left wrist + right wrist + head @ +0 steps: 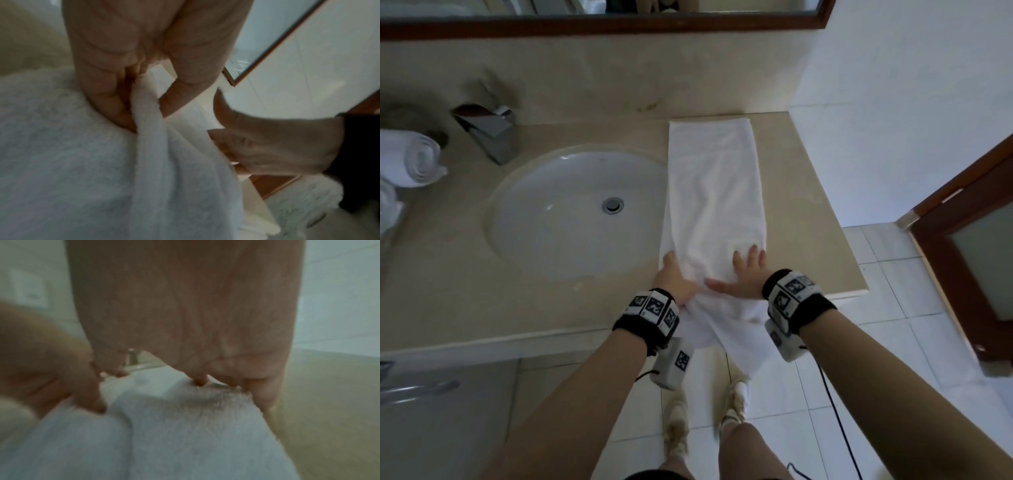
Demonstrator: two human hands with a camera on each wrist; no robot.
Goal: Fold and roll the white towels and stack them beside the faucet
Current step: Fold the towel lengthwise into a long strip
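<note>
A long white towel [715, 192], folded into a narrow strip, lies on the beige counter [801, 192] to the right of the sink, reaching from the back wall to the front edge. Its near end hangs over the edge. My left hand [676, 270] is at the strip's near left side. In the left wrist view it [144, 100] pinches a ridge of the towel [61, 146] between curled fingers and thumb. My right hand [743, 274] lies flat on the towel's near right side with its fingers spread. Two rolled white towels [407, 161] sit left of the chrome faucet [489, 130].
The round white sink [578, 209] takes up the counter's middle. A mirror [599, 20] hangs above the back wall. A wood-framed door [969, 240] stands at the right over a tiled floor [876, 325]. My feet and a black cable are below the counter edge.
</note>
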